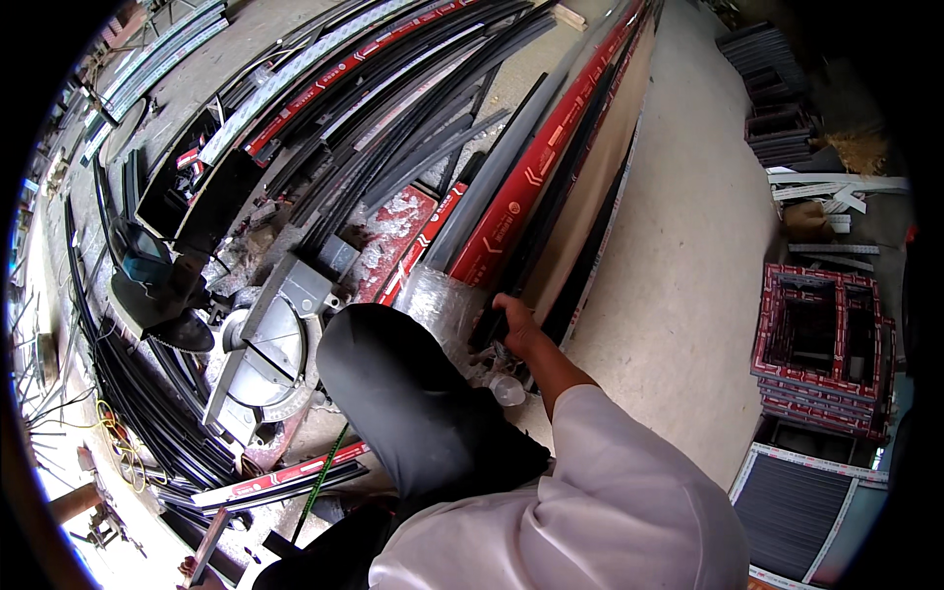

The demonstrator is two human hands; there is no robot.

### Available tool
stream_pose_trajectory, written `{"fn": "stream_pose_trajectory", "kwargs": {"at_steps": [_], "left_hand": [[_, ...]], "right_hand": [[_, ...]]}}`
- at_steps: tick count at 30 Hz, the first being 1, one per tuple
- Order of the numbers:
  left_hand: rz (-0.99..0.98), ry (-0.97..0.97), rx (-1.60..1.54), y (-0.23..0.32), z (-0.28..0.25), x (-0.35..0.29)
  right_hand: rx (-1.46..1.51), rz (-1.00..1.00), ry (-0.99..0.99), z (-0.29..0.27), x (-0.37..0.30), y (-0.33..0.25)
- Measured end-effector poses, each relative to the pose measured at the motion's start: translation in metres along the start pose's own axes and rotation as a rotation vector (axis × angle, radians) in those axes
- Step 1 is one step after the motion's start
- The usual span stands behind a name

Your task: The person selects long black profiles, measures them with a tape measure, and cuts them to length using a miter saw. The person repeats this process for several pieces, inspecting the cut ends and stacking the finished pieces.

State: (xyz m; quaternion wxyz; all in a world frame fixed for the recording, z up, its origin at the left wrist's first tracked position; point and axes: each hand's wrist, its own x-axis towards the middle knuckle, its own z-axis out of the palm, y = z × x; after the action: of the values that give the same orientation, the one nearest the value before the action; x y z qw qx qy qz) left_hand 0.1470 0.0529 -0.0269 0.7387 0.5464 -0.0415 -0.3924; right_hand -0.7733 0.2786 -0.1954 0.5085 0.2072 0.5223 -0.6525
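Note:
My right hand (515, 326) is closed around the near end of a long black profile (551, 224), in a bundle that runs away to the upper right. Beside it lies a profile in red printed film (511, 211), and clear plastic wrap (438, 300) covers the bundle's near end. At the bottom left edge my left hand (195, 574) is mostly cut off; its fingers seem closed on a short narrow bar (208, 547). My bent knee in dark trousers (383, 364) is between the hands.
A mitre saw with a round metal table (264, 356) and toothed blade (183, 332) stands left of my knee. Several dark profiles (413, 147) lie beyond it. Red-wrapped frames (821, 339) are stacked at the right, near a louvred panel (798, 506). Concrete floor (688, 197) runs between.

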Motion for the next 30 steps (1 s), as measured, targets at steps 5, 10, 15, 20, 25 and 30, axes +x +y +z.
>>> {"fn": "stream_pose_trajectory", "kwargs": {"at_steps": [5,10,15,20,25,30], "left_hand": [[0.023,-0.069,0.047,0.002,0.0,-0.002],[0.003,-0.157,0.071,-0.006,0.008,0.004],[0.047,-0.098,0.071,0.02,-0.014,-0.004],[-0.034,-0.145,0.095,-0.034,0.029,-0.009],[0.08,-0.089,0.138,-0.002,-0.014,-0.012],[0.891,-0.57,1.264,-0.008,-0.039,0.001]], "right_hand": [[-0.28,-0.081,0.23,0.0,0.034,0.021],[-0.322,-0.157,0.197,-0.028,0.044,0.033],[-0.374,-0.145,0.181,0.002,0.044,0.037],[-0.291,-0.282,0.234,-0.084,0.073,0.037],[-0.167,-0.242,0.134,-0.012,0.014,0.019],[0.083,-0.279,-0.159,0.002,-0.016,0.002]]}}
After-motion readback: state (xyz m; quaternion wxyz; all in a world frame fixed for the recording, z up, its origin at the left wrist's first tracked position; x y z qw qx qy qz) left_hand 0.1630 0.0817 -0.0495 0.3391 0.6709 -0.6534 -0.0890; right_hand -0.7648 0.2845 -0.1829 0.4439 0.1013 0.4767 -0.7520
